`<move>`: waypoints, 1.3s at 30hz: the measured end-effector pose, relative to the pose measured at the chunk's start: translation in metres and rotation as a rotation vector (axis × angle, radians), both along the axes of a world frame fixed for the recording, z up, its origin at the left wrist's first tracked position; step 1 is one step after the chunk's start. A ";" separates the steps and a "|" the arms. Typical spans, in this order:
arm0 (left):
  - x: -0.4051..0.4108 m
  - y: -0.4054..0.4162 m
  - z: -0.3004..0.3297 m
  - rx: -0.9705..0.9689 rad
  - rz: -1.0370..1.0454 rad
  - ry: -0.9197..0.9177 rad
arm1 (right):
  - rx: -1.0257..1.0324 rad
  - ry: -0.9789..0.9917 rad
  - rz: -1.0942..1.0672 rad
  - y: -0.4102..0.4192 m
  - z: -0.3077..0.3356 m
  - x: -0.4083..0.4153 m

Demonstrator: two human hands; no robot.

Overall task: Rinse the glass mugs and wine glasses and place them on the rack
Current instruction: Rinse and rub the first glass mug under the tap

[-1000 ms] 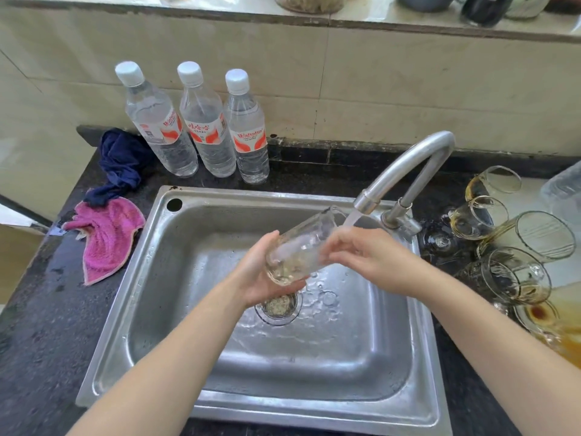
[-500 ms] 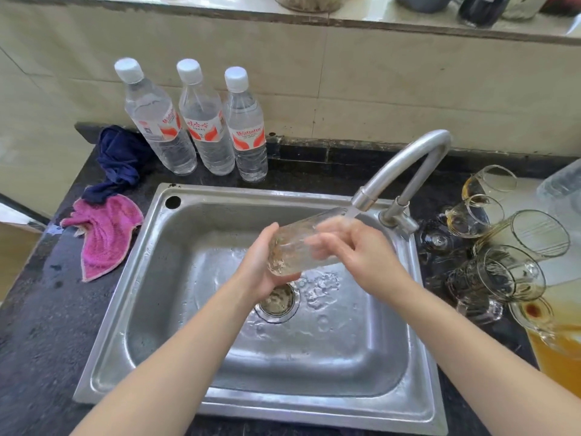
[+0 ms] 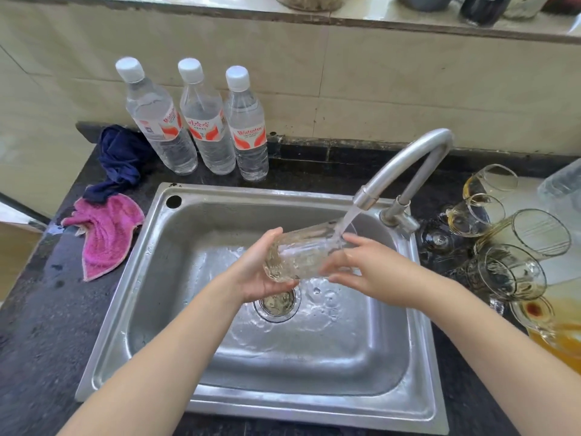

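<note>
Your way right of the sink [image 3: 144, 278] is crowded by tipped glasses [image 3: 515, 247] beside the faucet [image 3: 408, 158]; bottles [image 3: 207, 121] line the back, cloths [image 3: 107, 228] the left counter.

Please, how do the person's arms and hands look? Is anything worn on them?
Both forearms are bare as far as the picture shows, with no sleeves in view. The left hand and right hand wear no gloves; no watch, bracelet or ring is visible.

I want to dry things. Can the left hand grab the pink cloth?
Probably not yet: the left hand grips the clear glass; the pink cloth lies uncovered left of the steel sink.
</note>
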State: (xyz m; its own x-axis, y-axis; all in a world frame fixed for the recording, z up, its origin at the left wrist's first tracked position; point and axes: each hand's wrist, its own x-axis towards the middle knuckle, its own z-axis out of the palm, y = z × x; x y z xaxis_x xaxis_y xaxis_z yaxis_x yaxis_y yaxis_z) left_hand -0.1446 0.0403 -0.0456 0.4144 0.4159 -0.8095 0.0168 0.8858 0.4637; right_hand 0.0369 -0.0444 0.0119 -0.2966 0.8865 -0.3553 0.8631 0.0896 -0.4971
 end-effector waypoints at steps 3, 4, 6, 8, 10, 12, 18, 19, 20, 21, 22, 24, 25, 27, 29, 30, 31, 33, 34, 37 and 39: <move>0.003 -0.006 0.012 0.262 -0.019 0.075 | -0.158 0.227 -0.255 -0.002 0.008 0.013; 0.002 -0.005 0.014 0.354 -0.032 0.096 | -0.056 0.315 -0.437 -0.003 0.008 0.017; -0.002 0.004 0.012 0.502 -0.079 0.127 | 0.180 0.325 -0.723 -0.007 0.002 0.022; -0.003 0.016 0.014 0.598 -0.189 0.140 | 0.067 0.339 -0.775 -0.007 -0.005 0.019; 0.001 0.025 0.017 0.645 -0.293 0.126 | -0.284 0.582 -0.755 0.000 -0.015 0.007; 0.007 0.032 0.020 0.682 -0.353 0.102 | -0.494 0.881 -0.844 0.008 -0.026 -0.002; 0.014 0.037 0.019 0.718 -0.477 -0.018 | -0.591 1.190 -1.105 0.016 -0.042 -0.006; 0.017 0.036 0.019 0.725 -0.500 -0.043 | -0.543 1.150 -1.139 0.018 -0.042 -0.010; 0.019 0.035 0.019 0.724 -0.508 -0.061 | -0.467 1.115 -1.204 0.020 -0.045 -0.013; 0.021 0.032 0.016 0.723 -0.489 -0.071 | -0.406 1.125 -1.252 0.021 -0.047 -0.014; 0.024 0.028 0.013 0.727 -0.438 -0.081 | -0.370 1.157 -1.295 0.021 -0.051 -0.013; 0.034 0.013 0.006 0.724 -0.249 -0.048 | -0.280 1.244 -1.360 0.018 -0.058 -0.011; 0.041 0.002 0.004 0.720 -0.135 0.004 | -0.200 1.251 -1.397 0.016 -0.061 -0.012; 0.059 -0.025 0.001 0.697 0.040 0.143 | 0.040 1.129 -1.419 0.012 -0.066 -0.019; 0.070 -0.052 -0.004 0.747 0.048 0.215 | 0.286 0.937 -1.377 0.005 -0.065 -0.032; 0.072 -0.063 -0.006 0.813 0.006 0.250 | 0.366 0.872 -1.364 0.001 -0.065 -0.035; 0.072 -0.071 -0.009 0.887 -0.036 0.279 | 0.421 0.845 -1.359 -0.003 -0.063 -0.038; 0.070 -0.075 -0.013 0.993 -0.074 0.297 | 0.477 0.885 -1.343 -0.010 -0.060 -0.040; 0.070 -0.070 -0.013 1.005 -0.073 0.273 | 0.491 0.919 -1.333 -0.013 -0.058 -0.042; 0.076 -0.043 -0.003 0.923 -0.087 0.223 | 0.525 0.958 -1.261 -0.018 -0.051 -0.045; 0.081 -0.022 0.003 0.858 -0.118 0.237 | 0.490 0.984 -1.231 -0.018 -0.052 -0.043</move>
